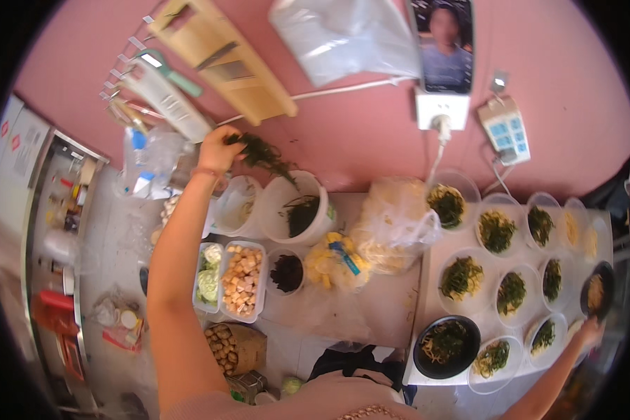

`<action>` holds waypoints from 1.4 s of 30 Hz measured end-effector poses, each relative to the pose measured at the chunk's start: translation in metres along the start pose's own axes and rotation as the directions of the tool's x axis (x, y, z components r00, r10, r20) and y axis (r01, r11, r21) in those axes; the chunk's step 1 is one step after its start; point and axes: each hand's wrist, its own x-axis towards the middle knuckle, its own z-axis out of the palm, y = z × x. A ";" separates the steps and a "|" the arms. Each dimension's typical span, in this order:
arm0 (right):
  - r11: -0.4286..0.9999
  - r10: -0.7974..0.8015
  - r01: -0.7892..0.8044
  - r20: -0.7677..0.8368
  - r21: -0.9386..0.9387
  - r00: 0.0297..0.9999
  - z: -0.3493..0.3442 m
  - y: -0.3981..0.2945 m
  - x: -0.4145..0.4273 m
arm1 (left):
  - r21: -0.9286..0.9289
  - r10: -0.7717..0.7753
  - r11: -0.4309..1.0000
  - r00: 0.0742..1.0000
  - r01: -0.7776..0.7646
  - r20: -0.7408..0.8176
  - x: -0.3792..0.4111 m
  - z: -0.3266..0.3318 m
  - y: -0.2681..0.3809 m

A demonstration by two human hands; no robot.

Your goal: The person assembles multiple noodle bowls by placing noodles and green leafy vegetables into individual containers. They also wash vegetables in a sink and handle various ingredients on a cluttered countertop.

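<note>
My left hand (218,152) is raised over the back of the table and pinches a bunch of dark green seaweed strips (265,155). The strips hang toward a white plastic bucket (323,220) with more seaweed inside. At the far right my right hand (590,332) is at the near edge of a black bowl (598,291) holding pale shreds; its fingers are too small and blurred to read. Several clear plastic bowls (462,281) with green strips over pale shreds stand in rows, with another black bowl (446,346) at the near left of them.
Left of the bowls lie a plastic bag of pale food (394,226) and a yellow bagged item (338,260). Plastic tubs hold cubed food (242,281) and cabbage-like pieces (208,278). A wooden slicer (223,58), a phone (443,47) and a power strip (504,131) are on the pink wall.
</note>
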 end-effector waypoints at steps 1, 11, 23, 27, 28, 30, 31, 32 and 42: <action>0.998 -0.031 0.030 0.015 0.055 0.999 0.010 -0.019 -0.031 | 0.005 0.054 0.999 0.999 -0.054 -0.008 -0.004 -0.023 0.018; 0.813 -0.158 -0.374 0.788 0.446 0.595 -0.128 -0.450 -0.296 | -0.085 0.162 0.983 0.987 -0.160 0.021 -0.052 -0.103 0.127; 0.761 -0.288 -0.611 0.958 0.216 -0.019 -0.119 -0.580 -0.587 | -0.191 0.355 0.933 0.866 -0.304 0.352 -0.137 -0.096 0.183; 0.763 -0.316 -0.603 0.948 0.233 -0.034 -0.144 -0.589 -0.583 | -0.056 0.297 0.943 0.757 -0.327 0.581 -0.171 -0.039 0.115; 0.766 -0.320 -0.598 0.947 0.235 -0.038 -0.148 -0.588 -0.585 | 0.011 0.351 0.896 0.725 -0.443 0.592 -0.182 -0.029 0.101; 0.782 -0.315 -0.574 0.949 0.244 -0.026 -0.148 -0.577 -0.585 | 0.040 0.414 0.836 0.675 -0.548 0.611 -0.189 -0.011 0.084; 0.791 -0.309 -0.560 0.951 0.247 -0.016 -0.147 -0.570 -0.585 | 0.015 0.418 0.842 0.671 -0.539 0.612 -0.189 -0.004 0.078; 0.796 -0.305 -0.553 0.952 0.248 -0.013 -0.146 -0.565 -0.585 | -0.006 0.421 0.849 0.669 -0.529 0.612 -0.189 0.000 0.076; 0.691 -0.226 -0.701 0.974 0.178 0.025 -0.145 -0.524 -0.588 | -0.442 0.367 0.882 0.827 -0.164 0.425 -0.169 -0.037 0.132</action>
